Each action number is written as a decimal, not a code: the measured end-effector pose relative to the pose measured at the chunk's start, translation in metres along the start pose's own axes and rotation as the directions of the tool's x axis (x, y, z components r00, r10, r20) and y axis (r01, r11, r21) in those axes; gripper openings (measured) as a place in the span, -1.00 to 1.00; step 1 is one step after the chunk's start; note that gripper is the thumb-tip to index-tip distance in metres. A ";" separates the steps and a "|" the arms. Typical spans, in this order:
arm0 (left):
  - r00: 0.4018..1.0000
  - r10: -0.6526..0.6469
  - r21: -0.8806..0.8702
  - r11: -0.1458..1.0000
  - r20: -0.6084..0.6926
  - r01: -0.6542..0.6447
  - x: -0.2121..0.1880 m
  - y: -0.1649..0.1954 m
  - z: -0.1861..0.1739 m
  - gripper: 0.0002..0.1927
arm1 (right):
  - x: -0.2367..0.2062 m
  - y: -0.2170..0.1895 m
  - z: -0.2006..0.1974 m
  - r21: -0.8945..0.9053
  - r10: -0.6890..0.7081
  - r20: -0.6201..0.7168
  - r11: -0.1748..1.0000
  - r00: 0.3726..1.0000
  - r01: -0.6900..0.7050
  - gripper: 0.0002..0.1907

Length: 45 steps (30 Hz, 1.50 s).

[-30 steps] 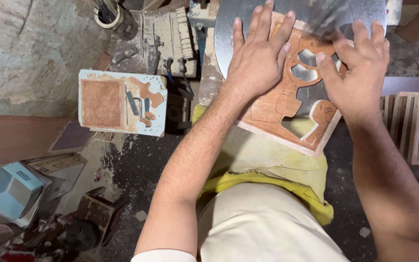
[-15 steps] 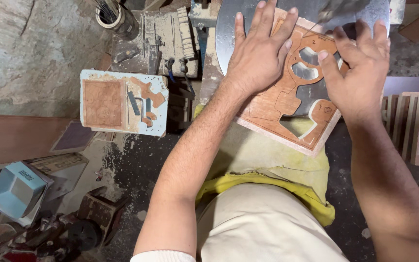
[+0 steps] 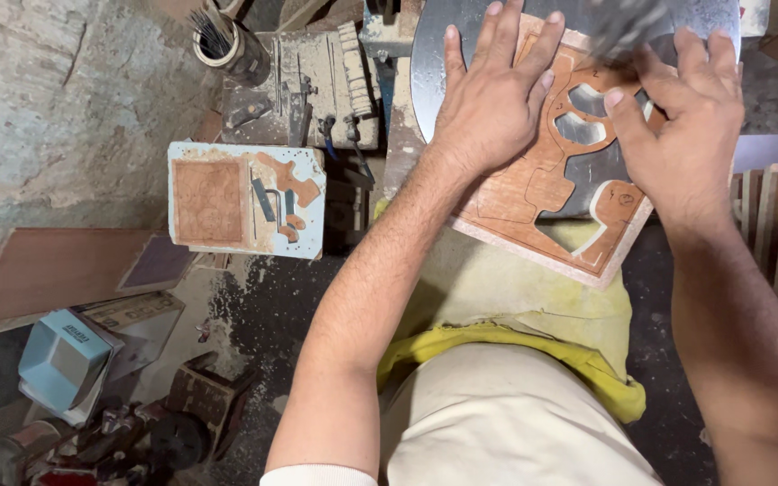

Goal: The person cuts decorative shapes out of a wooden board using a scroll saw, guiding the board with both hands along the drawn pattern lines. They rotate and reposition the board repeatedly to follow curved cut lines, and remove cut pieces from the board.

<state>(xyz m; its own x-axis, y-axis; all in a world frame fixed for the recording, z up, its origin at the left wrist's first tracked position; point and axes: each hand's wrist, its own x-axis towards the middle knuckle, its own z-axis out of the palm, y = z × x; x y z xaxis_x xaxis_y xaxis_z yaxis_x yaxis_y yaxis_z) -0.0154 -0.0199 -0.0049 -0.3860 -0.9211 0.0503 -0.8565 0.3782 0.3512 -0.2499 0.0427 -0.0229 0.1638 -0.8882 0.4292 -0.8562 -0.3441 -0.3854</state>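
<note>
Seen from above: left hand and right hand, fingers spread flat, pressing a reddish-brown wooden panel with curved cut-outs and pale edges onto a round grey metal tabletop; gripping nothing.

We see a round grey metal worktop carrying a square reddish wooden panel with curved cut-outs, which overhangs its near edge; something blurred, perhaps a tool, sits near the far edge.

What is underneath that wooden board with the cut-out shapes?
Through the holes in the wooden board, a grey metal table shows. Both hands, left and right, cover the rest.
</note>
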 end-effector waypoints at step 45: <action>0.988 -0.155 0.001 0.988 -0.002 0.155 -0.025 -0.008 0.006 -0.40 | 0.088 0.028 -0.006 0.064 -0.264 0.234 0.964 0.936 0.256 -0.87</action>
<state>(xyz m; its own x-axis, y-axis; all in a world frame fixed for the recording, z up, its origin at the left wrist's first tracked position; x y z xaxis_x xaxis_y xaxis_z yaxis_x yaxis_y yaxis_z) -0.0009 0.0006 -0.0142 -0.2483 -0.9687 -0.0030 -0.9061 0.2312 0.3542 -0.2626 -0.0428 0.0088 0.4943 -0.8113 0.3121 -0.7522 -0.5792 -0.3141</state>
